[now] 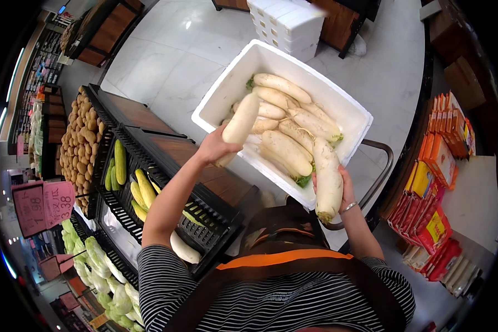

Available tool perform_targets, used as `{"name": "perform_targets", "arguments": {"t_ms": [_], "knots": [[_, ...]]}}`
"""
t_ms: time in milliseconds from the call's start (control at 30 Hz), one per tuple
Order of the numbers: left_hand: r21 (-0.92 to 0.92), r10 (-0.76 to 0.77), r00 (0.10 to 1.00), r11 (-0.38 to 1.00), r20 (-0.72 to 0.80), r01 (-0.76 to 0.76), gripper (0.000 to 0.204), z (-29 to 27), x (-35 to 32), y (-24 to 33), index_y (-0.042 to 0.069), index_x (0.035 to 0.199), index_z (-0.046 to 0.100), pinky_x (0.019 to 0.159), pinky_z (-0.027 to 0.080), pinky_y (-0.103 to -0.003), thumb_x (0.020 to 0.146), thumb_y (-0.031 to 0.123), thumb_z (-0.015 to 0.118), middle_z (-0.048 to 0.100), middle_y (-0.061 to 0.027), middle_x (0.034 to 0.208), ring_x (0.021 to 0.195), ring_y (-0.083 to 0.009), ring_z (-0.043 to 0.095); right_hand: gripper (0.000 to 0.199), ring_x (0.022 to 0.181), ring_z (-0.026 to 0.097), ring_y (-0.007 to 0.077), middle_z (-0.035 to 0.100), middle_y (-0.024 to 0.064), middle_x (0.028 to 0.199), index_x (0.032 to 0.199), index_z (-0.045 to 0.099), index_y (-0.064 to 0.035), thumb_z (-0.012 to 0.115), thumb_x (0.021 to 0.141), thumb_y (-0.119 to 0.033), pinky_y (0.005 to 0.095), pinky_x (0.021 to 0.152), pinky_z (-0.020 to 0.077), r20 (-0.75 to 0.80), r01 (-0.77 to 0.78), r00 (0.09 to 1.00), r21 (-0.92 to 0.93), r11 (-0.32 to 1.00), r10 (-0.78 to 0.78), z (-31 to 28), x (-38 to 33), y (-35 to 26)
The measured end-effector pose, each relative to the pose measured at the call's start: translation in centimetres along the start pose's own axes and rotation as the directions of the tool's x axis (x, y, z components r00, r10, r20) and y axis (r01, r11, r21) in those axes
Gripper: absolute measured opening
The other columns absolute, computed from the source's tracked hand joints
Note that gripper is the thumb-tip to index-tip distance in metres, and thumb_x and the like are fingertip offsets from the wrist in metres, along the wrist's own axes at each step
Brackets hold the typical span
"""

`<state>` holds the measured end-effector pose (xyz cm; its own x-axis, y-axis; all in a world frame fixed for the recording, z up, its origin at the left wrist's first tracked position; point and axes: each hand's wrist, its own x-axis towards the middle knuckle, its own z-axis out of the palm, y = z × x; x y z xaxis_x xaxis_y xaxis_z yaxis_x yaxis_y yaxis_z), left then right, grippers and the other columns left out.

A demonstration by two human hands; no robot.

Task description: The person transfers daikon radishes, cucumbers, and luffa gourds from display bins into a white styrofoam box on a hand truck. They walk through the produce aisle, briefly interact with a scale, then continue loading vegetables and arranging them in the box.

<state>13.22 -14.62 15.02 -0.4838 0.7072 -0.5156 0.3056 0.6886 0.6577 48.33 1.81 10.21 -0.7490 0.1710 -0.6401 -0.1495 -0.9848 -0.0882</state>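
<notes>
My left hand (pixel 218 149) is closed round the lower part of a white daikon radish (pixel 241 124), held tilted over the near left rim of a white foam box (pixel 348 110). In my right hand (pixel 346 190) is a second daikon (pixel 328 180), its root top pointing down toward me, at the box's near right corner. Inside the box lie several more daikons (pixel 285 146), some with green leaf stubs. One daikon (pixel 184 248) rests at the near end of the black display crate (pixel 205 229), partly hidden behind my left arm.
On the left stands a produce stand with potatoes (pixel 80 144), yellow and green cucumber-like vegetables (pixel 144 191) and cabbages (pixel 102 271). A metal cart handle (pixel 390 160) curves beside the box. Packaged goods (pixel 426 193) fill the right shelf. White foam boxes (pixel 288 25) are stacked beyond.
</notes>
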Motion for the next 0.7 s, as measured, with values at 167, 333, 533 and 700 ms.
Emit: {"name": "perform_targets", "arguments": {"t_ms": [167, 333, 533, 700], "knots": [[0.721, 0.151, 0.971, 0.65, 0.187, -0.24, 0.065, 0.8, 10.1, -0.6, 0.014, 0.118, 0.057, 0.095, 0.042, -0.04, 0.057, 0.024, 0.073, 0.064, -0.011, 0.103, 0.107, -0.0273, 0.056, 0.065, 0.099, 0.061, 0.032, 0.055, 0.0244, 0.116, 0.133, 0.038, 0.0, 0.046, 0.088, -0.046, 0.0444, 0.084, 0.0511, -0.102, 0.018, 0.995, 0.027, 0.999, -0.015, -1.0, 1.3, 0.1], [0.868, -0.009, 0.901, 0.272, 0.433, -0.415, 0.069, 1.9, 19.1, -2.4, 0.021, 0.12, 0.057, 0.107, 0.026, -0.052, 0.054, 0.021, 0.075, 0.061, -0.0068, 0.113, 0.12, -0.027, 0.046, 0.067, 0.1, 0.06, 0.0311, 0.056, 0.0235, 0.116, 0.131, 0.038, 0.003, 0.046, 0.088, -0.048, 0.0443, 0.085, 0.0506, -0.206, 0.05, 0.978, 0.07, 0.996, -0.035, 0.6, 0.8, 1.4], [0.857, -0.157, 0.855, 0.256, 0.494, -0.448, 0.087, 0.1, 24.9, -8.4, 0.028, 0.126, 0.054, 0.11, 0.021, -0.052, 0.044, 0.019, 0.083, 0.059, -0.0076, 0.116, 0.122, -0.0282, 0.043, 0.077, 0.101, 0.06, 0.0288, 0.053, 0.0214, 0.119, 0.13, 0.038, 0.0061, 0.05, 0.084, -0.054, 0.0431, 0.085, 0.0512, -0.235, 0.04, 0.971, -0.008, 0.999, -0.041, 1.3, 1.2, 3.7], [0.797, -0.085, 0.794, 0.117, 0.602, -0.592, 0.077, 0.8, 24.5, -9.6, 0.032, 0.119, 0.059, 0.098, 0.037, -0.041, 0.048, 0.014, 0.081, 0.058, -0.0031, 0.115, 0.121, -0.026, 0.043, 0.076, 0.102, 0.059, 0.0294, 0.052, 0.0221, 0.119, 0.13, 0.037, 0.0069, 0.051, 0.084, -0.052, 0.0445, 0.085, 0.0521, -0.237, -0.014, 0.971, 0.066, 0.998, 0.03, 1.9, 2.6, 4.7]]}}
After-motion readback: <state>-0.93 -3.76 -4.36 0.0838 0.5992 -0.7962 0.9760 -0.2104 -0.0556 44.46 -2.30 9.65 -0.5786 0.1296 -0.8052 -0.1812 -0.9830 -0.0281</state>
